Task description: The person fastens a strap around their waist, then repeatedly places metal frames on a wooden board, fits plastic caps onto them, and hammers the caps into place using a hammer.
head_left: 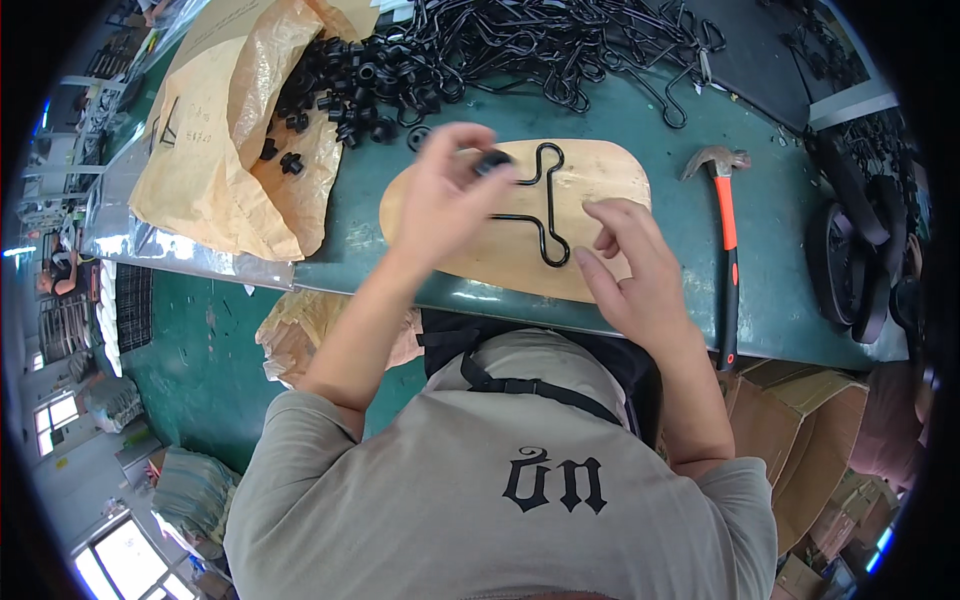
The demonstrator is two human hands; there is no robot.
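A bent black metal rod (551, 205) with rounded loops lies on a pale wooden board (605, 185) in front of me. My left hand (440, 200), slightly blurred, is over the board's left side, covering part of the rod. Between its thumb and fingers is a small black plastic part (492, 162), its shape smeared by motion. My right hand (640, 270) hovers at the board's right edge, close beside the rod's lower loop; its fingers are curved and apart, with nothing in them.
A brown paper bag (225, 150) spills small black plastic parts (360, 90) at the far left. Behind the board lies a tangled heap of black bent rods (540, 45). An orange-handled hammer (726, 215) rests at right, near black oval pieces (845, 260). A cardboard box (800, 410) stands below the table edge.
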